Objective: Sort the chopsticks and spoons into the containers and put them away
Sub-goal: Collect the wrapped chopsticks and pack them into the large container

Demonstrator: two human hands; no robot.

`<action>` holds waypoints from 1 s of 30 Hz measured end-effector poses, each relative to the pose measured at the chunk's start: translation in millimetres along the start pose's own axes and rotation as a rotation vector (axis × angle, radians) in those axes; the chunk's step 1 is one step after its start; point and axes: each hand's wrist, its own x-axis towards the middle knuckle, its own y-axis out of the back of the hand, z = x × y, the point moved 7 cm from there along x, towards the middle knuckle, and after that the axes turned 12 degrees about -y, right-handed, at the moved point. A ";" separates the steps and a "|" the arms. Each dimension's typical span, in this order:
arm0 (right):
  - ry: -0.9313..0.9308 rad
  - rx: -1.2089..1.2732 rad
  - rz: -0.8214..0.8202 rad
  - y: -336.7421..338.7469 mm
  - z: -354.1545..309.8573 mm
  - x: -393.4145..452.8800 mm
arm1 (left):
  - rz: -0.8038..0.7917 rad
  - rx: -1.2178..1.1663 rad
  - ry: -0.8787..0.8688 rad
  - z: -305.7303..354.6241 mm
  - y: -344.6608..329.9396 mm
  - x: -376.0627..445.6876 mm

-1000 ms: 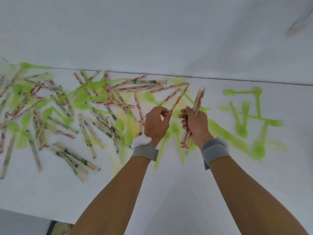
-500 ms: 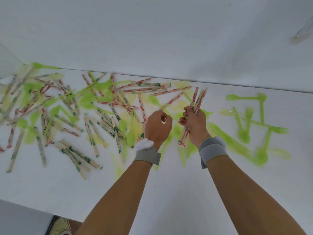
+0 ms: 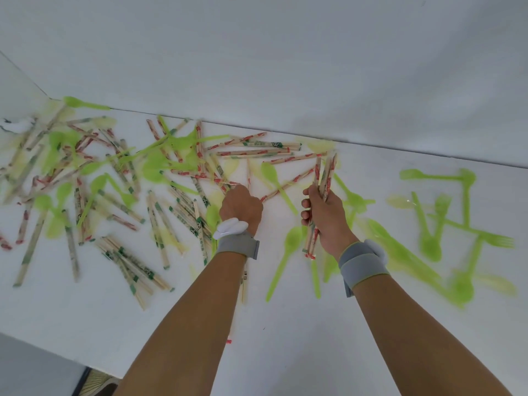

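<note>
Paper-wrapped chopsticks, some printed red [image 3: 251, 152] and some green [image 3: 125, 258], lie mixed with green plastic spoons [image 3: 285, 250] across the white table [image 3: 285, 352]. My right hand [image 3: 325, 218] grips a bundle of red-printed chopsticks [image 3: 324, 172], held upright above the table. My left hand [image 3: 241, 208] is curled at the near end of one red-printed chopstick [image 3: 300, 177] lying slanted on the table, and seems to pinch it. No container is in view.
More green spoons and forks [image 3: 440, 224] lie at the right. The densest pile of chopsticks [image 3: 85, 178] is at the left. A white wall [image 3: 285, 67] rises right behind the table. The table's near edge [image 3: 43, 348] runs at the lower left.
My left hand has dropped from beside the bundle to the end of a chopstick on the table. My right hand keeps its bundle, roughly in place.
</note>
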 end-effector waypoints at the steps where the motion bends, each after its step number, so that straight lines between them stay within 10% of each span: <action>1: 0.002 0.002 -0.002 -0.1 -1.4 0.9 | 0.021 -0.037 0.027 0.2 4.6 0.9; 9: 0.001 0.029 -0.017 -4.4 -8.7 12.2 | 0.175 -0.154 0.072 11.3 47.2 24.4; 15: 0.003 0.041 -0.020 -13.8 -18.4 23.7 | 0.204 0.044 -0.266 29.0 52.4 75.6; 30: 0.009 0.040 -0.011 -28.9 -25.3 48.0 | -0.104 0.410 -0.573 40.4 2.1 149.9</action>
